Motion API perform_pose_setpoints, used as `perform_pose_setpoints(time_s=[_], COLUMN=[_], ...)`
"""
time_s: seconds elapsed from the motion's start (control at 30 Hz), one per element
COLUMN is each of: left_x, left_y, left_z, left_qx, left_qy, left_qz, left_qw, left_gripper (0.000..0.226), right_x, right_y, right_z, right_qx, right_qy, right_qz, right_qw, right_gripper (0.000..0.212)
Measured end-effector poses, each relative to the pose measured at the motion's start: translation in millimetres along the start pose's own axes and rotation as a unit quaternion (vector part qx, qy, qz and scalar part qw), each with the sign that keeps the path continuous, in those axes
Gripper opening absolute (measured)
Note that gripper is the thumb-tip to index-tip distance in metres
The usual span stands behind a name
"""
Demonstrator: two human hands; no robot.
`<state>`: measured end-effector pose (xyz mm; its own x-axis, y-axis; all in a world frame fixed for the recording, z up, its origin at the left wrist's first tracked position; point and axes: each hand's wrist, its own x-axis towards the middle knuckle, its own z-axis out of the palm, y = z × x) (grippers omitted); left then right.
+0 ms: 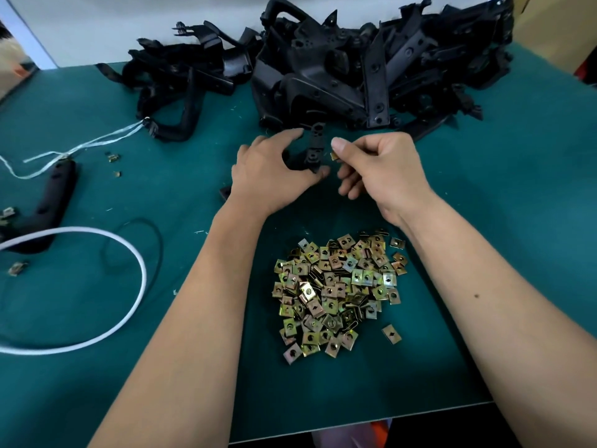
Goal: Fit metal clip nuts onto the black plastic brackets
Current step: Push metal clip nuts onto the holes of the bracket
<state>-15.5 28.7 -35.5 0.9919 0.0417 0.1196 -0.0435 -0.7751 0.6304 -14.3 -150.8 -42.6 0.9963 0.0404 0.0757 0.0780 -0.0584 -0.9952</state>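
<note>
Left hand (274, 169) fingers curled, gripping bracket (315, 147). Right hand (378, 166) pinches nut (334, 155) just beside bracket edge. Nut pile (339, 292) near mat (452, 221) front edge.

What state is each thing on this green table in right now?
Left hand: grips a black plastic bracket, upright.
Right hand: pinches one brass-coloured metal clip nut, beside the bracket, not yet fitted.
Heap of clip nuts: loose.
Pile of black brackets: tangled.
</note>
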Motion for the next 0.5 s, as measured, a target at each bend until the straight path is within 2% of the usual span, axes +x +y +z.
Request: perform_pose_setpoints(time_s=[0.07,0.17,0.4,0.5], left_x=[-2.0,-4.2,-4.3,-5.6], left_y=[1.2,1.8,3.9,6.5], left_z=[1.0,5.9,15.1,18.1], left_qx=[-0.040,-0.047,0.018,0.102], left_qy=[-0.009,0.012,0.055,0.066], left_qz=[0.013,0.035,0.076,0.084], left_qw=[0.999,0.998,0.995,0.989], left_gripper=[0.081,0.067,0.053,0.057], right_x=[0.0,0.0,-2.8,-4.0], right_y=[1.1,0.9,-6.3,-10.2], right_z=[0.6,1.4,3.6,4.5], right_qx=[-0.013,-0.021,0.008,0.032], right_qy=[0.006,0.020,0.017,0.019], right_qz=[0.005,0.012,0.047,0.063], right_qw=[1.000,1.000,0.999,0.997], right_gripper=[0.029,0.031,0.029,0.027])
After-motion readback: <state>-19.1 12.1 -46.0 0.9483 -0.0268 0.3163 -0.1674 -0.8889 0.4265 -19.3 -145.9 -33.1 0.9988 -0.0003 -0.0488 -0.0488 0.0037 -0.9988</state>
